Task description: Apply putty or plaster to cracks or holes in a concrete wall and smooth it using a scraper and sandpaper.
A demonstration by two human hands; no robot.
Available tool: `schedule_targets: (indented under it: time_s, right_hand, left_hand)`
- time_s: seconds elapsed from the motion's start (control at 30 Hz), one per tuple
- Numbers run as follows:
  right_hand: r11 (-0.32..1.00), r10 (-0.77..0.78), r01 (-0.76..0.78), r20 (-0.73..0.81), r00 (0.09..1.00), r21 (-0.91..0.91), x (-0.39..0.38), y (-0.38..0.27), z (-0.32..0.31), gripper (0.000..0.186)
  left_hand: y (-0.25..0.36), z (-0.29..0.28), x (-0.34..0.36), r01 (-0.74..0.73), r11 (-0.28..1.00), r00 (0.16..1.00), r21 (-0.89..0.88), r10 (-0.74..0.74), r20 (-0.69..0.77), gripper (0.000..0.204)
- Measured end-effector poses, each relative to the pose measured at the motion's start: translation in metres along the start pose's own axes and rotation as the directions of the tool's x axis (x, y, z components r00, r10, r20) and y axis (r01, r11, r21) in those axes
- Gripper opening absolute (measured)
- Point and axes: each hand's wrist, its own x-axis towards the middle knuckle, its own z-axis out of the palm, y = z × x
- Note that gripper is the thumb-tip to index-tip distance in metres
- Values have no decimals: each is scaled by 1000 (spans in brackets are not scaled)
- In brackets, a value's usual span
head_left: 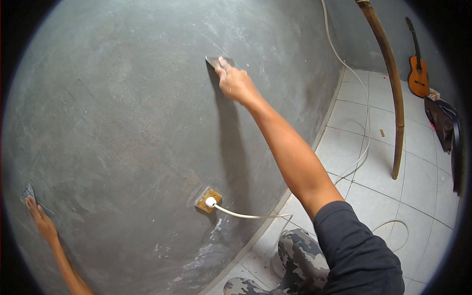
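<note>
My right hand [235, 82] reaches far up the grey plastered wall [132, 98], fingers wrapped round a putty knife [212, 61]. Its thin, wide blade lies at the wall surface, and the handle is hidden in my grip. Low at the left, my left hand [43, 221] holds a second flat scraper blade [28, 191] close to the wall, fingers laid along it. How that hand grips underneath is hidden. Pale smears and scratches mark the plaster around both tools.
A yellowish wall socket [209, 200] holds a white plug [210, 202] with a white cable [246, 216] trailing over the tiled floor [378, 177]. A bamboo pole [393, 88] stands at the right. Beyond it are a guitar [418, 78] and a dark bag [439, 120].
</note>
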Motion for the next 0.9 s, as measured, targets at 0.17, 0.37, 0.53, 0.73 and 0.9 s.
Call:
schedule_targets:
  time_s: [0.17, 0.37, 0.53, 0.73, 0.9]
  right_hand:
    - [1000, -4, 4, -58, 998, -7, 44, -3, -19, 53]
    - [997, 21, -17, 61, 998, -69, 9, 10, -7, 52]
    - [1000, -5, 5, -6, 1000, -24, 43, -2, -30, 51]
    - [993, -101, 100, -13, 995, -61, 6, 56, 0, 48]
    - [987, 163, -159, 146, 976, -33, -136, 99, 39, 50]
  left_hand:
    - [7, 11, 5, 27, 999, 1000, -39, -26, 16, 48]
    - [0, -1, 5, -15, 1000, 1000, 28, 15, 19, 48]
    - [1, 2, 6, -24, 1000, 1000, 13, 24, 6, 47]
    - [32, 5, 11, -15, 998, 999, -54, 17, 31, 46]
    - [181, -13, 47, -161, 968, 978, -191, 183, 104, 45]
